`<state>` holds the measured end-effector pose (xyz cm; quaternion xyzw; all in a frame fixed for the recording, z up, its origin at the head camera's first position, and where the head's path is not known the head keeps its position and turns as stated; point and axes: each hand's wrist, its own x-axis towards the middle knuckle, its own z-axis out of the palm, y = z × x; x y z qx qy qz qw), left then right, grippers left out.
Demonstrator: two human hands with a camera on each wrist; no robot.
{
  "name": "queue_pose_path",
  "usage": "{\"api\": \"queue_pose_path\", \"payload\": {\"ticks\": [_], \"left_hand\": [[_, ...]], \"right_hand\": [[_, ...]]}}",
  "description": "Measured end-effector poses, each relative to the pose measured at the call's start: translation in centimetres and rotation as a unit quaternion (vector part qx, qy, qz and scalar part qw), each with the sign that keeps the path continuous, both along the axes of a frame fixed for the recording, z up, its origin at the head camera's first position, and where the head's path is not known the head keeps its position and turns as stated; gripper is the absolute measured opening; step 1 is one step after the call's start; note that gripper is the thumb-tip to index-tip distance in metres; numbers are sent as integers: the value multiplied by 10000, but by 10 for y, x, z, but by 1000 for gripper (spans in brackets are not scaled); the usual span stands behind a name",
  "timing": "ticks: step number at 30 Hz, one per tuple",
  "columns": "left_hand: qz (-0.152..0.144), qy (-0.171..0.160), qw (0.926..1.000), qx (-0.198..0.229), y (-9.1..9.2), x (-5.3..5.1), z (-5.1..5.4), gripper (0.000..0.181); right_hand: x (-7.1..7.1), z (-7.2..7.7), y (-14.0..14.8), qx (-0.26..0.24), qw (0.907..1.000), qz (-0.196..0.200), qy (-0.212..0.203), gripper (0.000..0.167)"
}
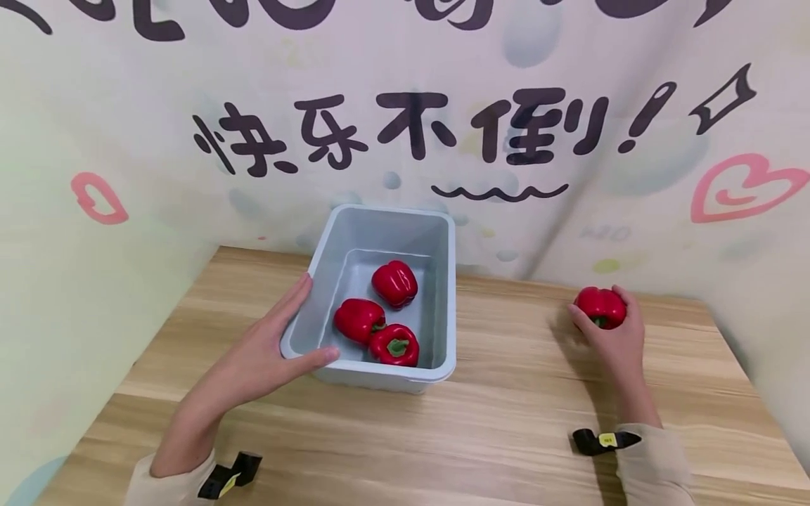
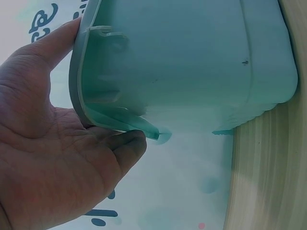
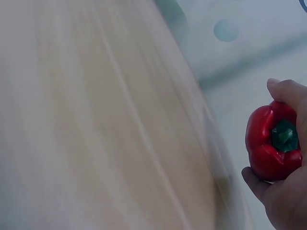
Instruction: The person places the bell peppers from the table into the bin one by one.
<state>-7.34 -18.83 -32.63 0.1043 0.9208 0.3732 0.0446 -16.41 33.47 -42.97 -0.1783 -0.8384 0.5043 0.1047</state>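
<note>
A grey-blue plastic bin (image 1: 436, 281) stands on the table toward the back. My left hand (image 1: 259, 358) grips its near left corner, the thumb over the front rim; in the left wrist view curled fingers (image 2: 129, 148) hook beneath the rim. Three red bell peppers lie in the bin: one farther back (image 1: 395, 282), one at left (image 1: 358, 320), one at the front (image 1: 386, 348) with its green stem up. Off to the bin's right, my right hand (image 1: 623, 344) holds another red bell pepper (image 1: 600, 306) between thumb and fingers. In the right wrist view, that pepper's green stem (image 3: 284, 136) faces the camera.
The wooden table (image 1: 506, 422) runs back to a printed cloth wall (image 1: 392, 70) with dark lettering, close behind the bin. Bare wood lies between the bin and my right hand. Black wrist cameras (image 1: 230, 476) sit on both sleeves.
</note>
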Motion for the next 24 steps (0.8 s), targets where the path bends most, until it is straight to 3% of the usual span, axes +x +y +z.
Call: {"api": "queue_pose_path", "payload": {"ticks": [7,24], "left_hand": [[-4,-32,10000,26,-1,2,0,110],[-38,-38,10000,-43,-1,0,2,111]], "right_hand": [[5,1,-11,19,9998,208,13,94],[27,14,-27,-2,9995,307,73,94]]}}
